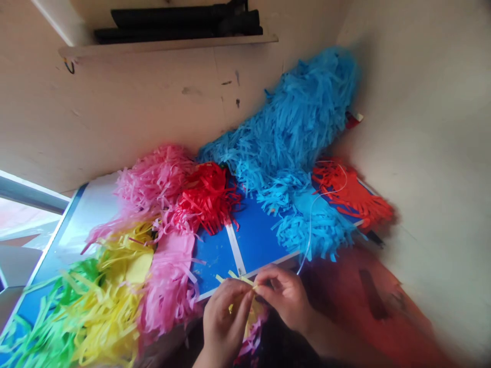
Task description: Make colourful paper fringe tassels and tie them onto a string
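Observation:
My left hand (224,322) and my right hand (286,296) meet near the table's front edge, thumbs and fingertips pinched together. Between them is a yellow fringed paper strip (252,317); its loose ends stick up above the left fingers. Pink fringe hangs below it, partly hidden by the left hand. A thin white cord (310,230) curves from the orange fringe down to behind my right hand; whether that hand touches it I cannot tell.
The blue table (253,230) bears green (49,312), yellow (111,306), pink (157,179), red (207,199) and orange (349,194) fringed paper. A large blue fringed heap (291,112) leans against the wall. Above, a shelf (172,47) holds black rolls (172,18).

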Demonstrator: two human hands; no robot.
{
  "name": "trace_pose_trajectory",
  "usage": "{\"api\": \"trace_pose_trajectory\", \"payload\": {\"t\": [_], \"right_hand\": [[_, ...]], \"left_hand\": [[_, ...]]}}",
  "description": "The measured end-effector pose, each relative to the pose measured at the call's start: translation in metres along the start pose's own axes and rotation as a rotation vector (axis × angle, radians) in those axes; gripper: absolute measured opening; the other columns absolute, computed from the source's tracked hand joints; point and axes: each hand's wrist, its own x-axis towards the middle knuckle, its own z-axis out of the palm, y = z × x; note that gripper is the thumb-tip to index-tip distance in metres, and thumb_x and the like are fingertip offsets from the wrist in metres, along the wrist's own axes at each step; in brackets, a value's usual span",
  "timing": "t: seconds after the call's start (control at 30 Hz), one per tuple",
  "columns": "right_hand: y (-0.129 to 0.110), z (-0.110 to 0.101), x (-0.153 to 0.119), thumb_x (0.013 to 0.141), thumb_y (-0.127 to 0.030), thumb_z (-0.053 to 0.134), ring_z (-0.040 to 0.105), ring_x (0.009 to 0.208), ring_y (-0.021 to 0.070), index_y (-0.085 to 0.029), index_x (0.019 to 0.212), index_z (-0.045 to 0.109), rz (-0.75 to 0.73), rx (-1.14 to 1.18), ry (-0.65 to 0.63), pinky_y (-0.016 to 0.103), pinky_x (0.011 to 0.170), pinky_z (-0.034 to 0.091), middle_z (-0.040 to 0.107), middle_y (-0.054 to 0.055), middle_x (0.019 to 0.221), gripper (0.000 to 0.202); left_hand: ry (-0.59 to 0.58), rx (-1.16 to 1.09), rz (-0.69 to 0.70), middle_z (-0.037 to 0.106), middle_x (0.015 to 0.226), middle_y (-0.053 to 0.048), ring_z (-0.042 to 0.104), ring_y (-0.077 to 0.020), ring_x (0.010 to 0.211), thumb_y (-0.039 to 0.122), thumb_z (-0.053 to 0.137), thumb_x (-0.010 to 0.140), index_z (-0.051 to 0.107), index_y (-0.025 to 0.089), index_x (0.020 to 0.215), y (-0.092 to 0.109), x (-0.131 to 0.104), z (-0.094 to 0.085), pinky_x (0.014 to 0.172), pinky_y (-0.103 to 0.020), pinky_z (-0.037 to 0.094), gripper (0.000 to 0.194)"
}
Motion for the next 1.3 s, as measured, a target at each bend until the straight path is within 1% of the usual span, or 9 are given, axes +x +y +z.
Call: {"api": "trace_pose_trajectory", "payload": {"t": [0.1,0.17,0.37,0.5,0.6,0.8,1.07,1.2,1.3], "right_hand": [[0.000,-0.002,0.000,0.087,-0.018,0.067,0.066,0.078,0.0135,-0.023,0.092,0.069,-0.040,-0.057,-0.042,0.024,0.076,0.052,0.069,0.000,0.083,0.007],[0.000,-0.002,0.001,0.087,-0.019,0.068,0.067,0.077,0.0133,-0.023,0.091,0.069,-0.037,-0.088,-0.023,0.023,0.075,0.053,0.070,0.000,0.082,0.005],[-0.003,0.003,0.002,0.083,-0.020,0.072,0.069,0.071,0.0119,-0.021,0.087,0.069,-0.017,-0.156,0.050,0.019,0.070,0.054,0.073,-0.001,0.078,0.005],[-0.004,0.003,0.004,0.081,-0.021,0.075,0.069,0.067,0.0113,-0.021,0.082,0.072,-0.069,-0.211,0.072,0.017,0.067,0.053,0.074,-0.002,0.074,0.003],[-0.006,-0.001,0.007,0.084,-0.020,0.072,0.070,0.069,0.0115,-0.021,0.081,0.073,-0.066,-0.243,0.032,0.017,0.068,0.052,0.076,-0.001,0.077,0.004],[-0.013,-0.007,0.013,0.086,-0.017,0.066,0.069,0.071,0.0119,-0.020,0.077,0.071,-0.048,-0.327,-0.094,0.019,0.070,0.050,0.074,0.000,0.075,0.011],[-0.013,-0.010,0.017,0.081,-0.010,0.058,0.063,0.066,0.0126,-0.020,0.076,0.064,-0.232,-0.489,-0.164,0.022,0.068,0.046,0.068,0.000,0.070,0.013],[-0.010,-0.009,0.017,0.078,-0.009,0.055,0.061,0.066,0.0128,-0.020,0.075,0.061,-0.233,-0.503,-0.197,0.022,0.065,0.045,0.064,-0.001,0.068,0.013],[-0.010,-0.010,0.016,0.075,-0.009,0.055,0.061,0.065,0.0117,-0.020,0.074,0.060,-0.186,-0.446,-0.226,0.021,0.064,0.046,0.064,-0.001,0.069,0.013]], "left_hand": [[-0.025,0.009,0.045,0.071,0.076,-0.001,0.067,-0.0152,0.070,0.013,0.062,0.087,0.066,0.021,0.087,0.000,0.001,-0.001,0.066,-0.024,0.053,0.009],[-0.037,0.008,0.041,0.070,0.075,0.000,0.067,-0.0143,0.069,0.013,0.062,0.088,0.065,0.021,0.086,-0.002,0.001,0.000,0.064,-0.022,0.053,0.009],[0.025,-0.084,-0.068,0.073,0.086,-0.002,0.071,-0.0154,0.078,0.021,0.066,0.087,0.068,0.023,0.097,-0.010,-0.004,0.002,0.069,-0.022,0.057,0.010],[0.014,-0.109,-0.125,0.074,0.080,-0.001,0.072,-0.0143,0.073,0.023,0.066,0.088,0.072,0.023,0.088,-0.012,-0.004,0.000,0.067,-0.020,0.057,0.006],[0.011,-0.124,-0.172,0.074,0.079,-0.001,0.072,-0.0145,0.071,0.025,0.066,0.089,0.073,0.023,0.086,-0.011,-0.002,-0.001,0.063,-0.020,0.057,0.008],[0.021,-0.026,-0.064,0.075,0.079,0.000,0.072,-0.0137,0.073,0.023,0.065,0.089,0.072,0.024,0.087,-0.011,0.001,-0.002,0.067,-0.019,0.057,0.007],[-0.153,0.079,0.104,0.073,0.083,0.000,0.070,-0.0134,0.077,0.016,0.060,0.092,0.067,0.024,0.096,-0.018,0.005,-0.012,0.069,-0.021,0.055,0.012],[-0.164,0.155,0.162,0.071,0.080,0.000,0.067,-0.0151,0.075,0.024,0.065,0.090,0.065,0.023,0.090,-0.016,0.011,-0.014,0.070,-0.025,0.053,0.001],[-0.196,0.184,0.225,0.071,0.075,0.002,0.064,-0.0140,0.069,0.023,0.063,0.092,0.063,0.023,0.086,-0.013,0.016,-0.014,0.071,-0.028,0.050,0.006]]}}
